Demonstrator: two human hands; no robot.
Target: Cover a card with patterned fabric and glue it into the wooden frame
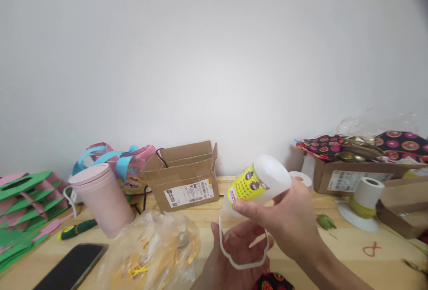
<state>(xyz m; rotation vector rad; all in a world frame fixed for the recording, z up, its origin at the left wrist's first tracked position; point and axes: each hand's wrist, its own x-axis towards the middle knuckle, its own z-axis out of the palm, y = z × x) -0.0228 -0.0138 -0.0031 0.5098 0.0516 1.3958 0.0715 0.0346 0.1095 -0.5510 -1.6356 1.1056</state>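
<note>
My right hand [284, 214] is closed around a translucent white plastic bottle [274, 178] with a yellow printed label. The bottle is tilted, its base up to the right and its lower end down to the left. Below it, my left hand [239, 245] is turned palm up with bent fingers, holding a thin white loop [247, 266] between thumb and fingers. The loop's upper left end comes close to the bottle's lower end; I cannot tell whether they touch. Under my hands, a dark piece of patterned fabric [274, 282] shows at the bottom edge.
Left lie a clear plastic bag [160, 250] with yellow ties, a phone [72, 267], a green screwdriver handle [77, 229], a pink tumbler [103, 198] and green-pink paper pieces [30, 200]. Behind stands a cardboard box [185, 178]. Right are a cord spool [363, 203] and a filled box [323, 176].
</note>
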